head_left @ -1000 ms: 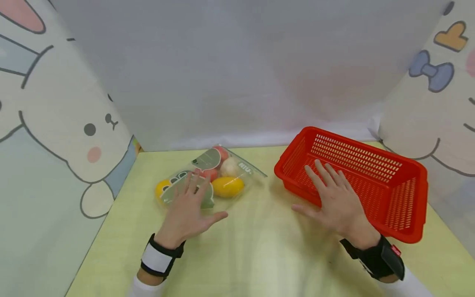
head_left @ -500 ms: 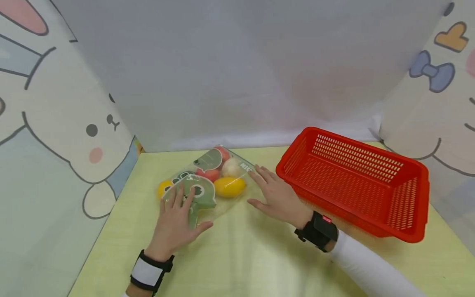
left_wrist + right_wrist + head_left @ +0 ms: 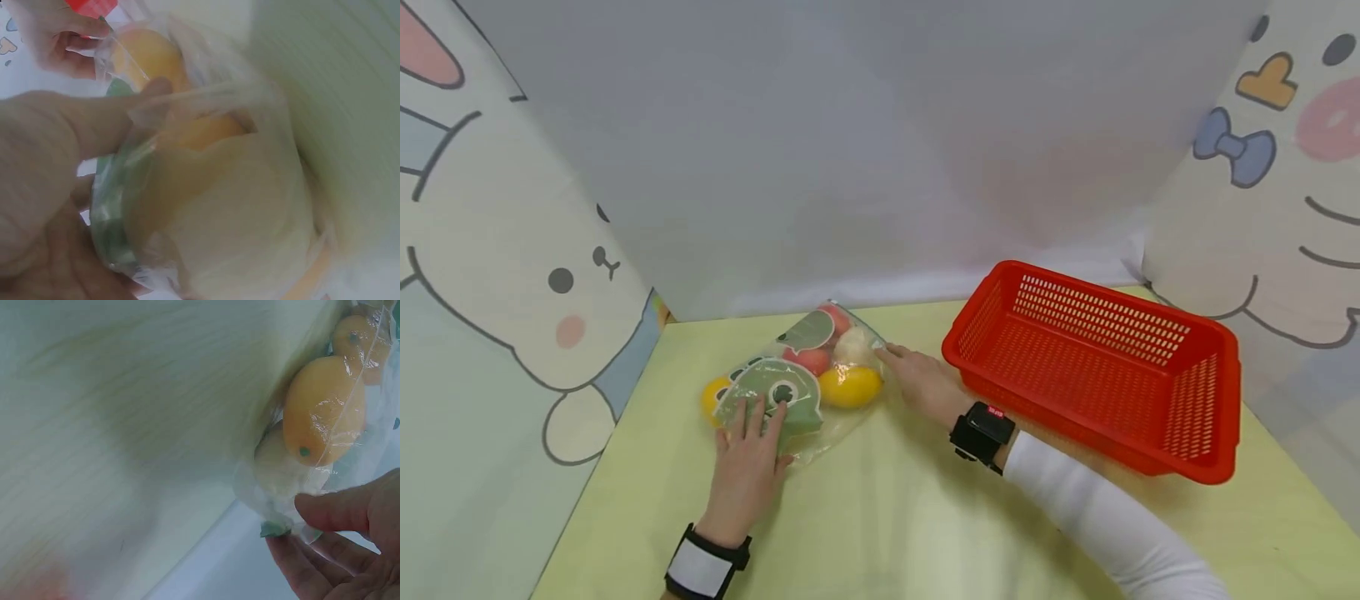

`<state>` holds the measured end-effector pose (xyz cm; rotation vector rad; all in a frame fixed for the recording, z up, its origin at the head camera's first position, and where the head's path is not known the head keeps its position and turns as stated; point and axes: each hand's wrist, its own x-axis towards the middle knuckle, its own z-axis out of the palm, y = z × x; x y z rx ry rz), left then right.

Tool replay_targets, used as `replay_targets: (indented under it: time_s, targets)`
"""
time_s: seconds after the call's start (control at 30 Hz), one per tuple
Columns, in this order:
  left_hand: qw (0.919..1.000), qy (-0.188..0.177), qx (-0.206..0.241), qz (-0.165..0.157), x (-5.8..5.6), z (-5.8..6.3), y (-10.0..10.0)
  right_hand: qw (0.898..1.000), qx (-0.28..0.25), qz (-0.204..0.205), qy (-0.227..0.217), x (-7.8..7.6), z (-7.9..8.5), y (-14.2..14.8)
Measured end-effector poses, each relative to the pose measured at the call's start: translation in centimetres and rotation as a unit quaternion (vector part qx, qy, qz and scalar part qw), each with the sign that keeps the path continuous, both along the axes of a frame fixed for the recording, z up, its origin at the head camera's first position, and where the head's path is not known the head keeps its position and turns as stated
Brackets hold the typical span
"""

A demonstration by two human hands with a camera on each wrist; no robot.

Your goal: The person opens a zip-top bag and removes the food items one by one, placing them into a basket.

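A clear zip bag (image 3: 786,379) printed with green cartoon shapes lies on the table at left of centre in the head view. Inside are a yellow lemon-like fruit (image 3: 850,388), a whitish round piece (image 3: 853,346), red round pieces (image 3: 808,361) and another yellow piece (image 3: 712,400) at the left. My left hand (image 3: 741,479) holds the bag's near left side, fingers on the print and thumb at the near edge. At the bag's right end my right hand (image 3: 925,383) pinches the zip edge; the right wrist view shows its thumb (image 3: 331,511) against the plastic.
A red perforated basket (image 3: 1150,458) stands right of the bag, close to my right hand. Behind the pale yellow table (image 3: 880,533) rises a plain grey-white wall (image 3: 880,167). Side panels with cartoon animals (image 3: 512,275) flank the table.
My right hand has moved left from over the basket to the bag's zip edge and now pinches it. The left hand has drawn back to the bag's near side and grips there.
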<state>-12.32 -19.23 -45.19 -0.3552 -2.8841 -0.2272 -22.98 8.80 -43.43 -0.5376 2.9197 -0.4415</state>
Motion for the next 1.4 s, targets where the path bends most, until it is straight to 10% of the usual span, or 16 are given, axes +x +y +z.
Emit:
replay_targets:
  time_s: [0.33, 0.77, 1.13, 1.4]
  targets:
    - [0.9990, 0.008, 0.034, -0.027, -2.3, -0.4, -2.5, 0.993, -0.090, -0.044, -0.067, 1.4, 0.2, -0.4]
    - [0.9969, 0.007, 0.043, -0.065, -5.1, -0.2, -4.4, 0.991, -0.098, 0.026, 0.090, 1.9, -1.4, -0.5]
    - [0.9989, -0.018, 0.003, -0.043, -7.6, 1.5, -4.3, 0.968, -0.128, 0.122, 0.177, 6.2, -1.9, -1.2]
    - [0.9988, -0.024, -0.012, -0.040, -7.7, 2.0, -2.6, 0.972, -0.170, 0.133, 0.095, 7.8, -1.3, -1.7]
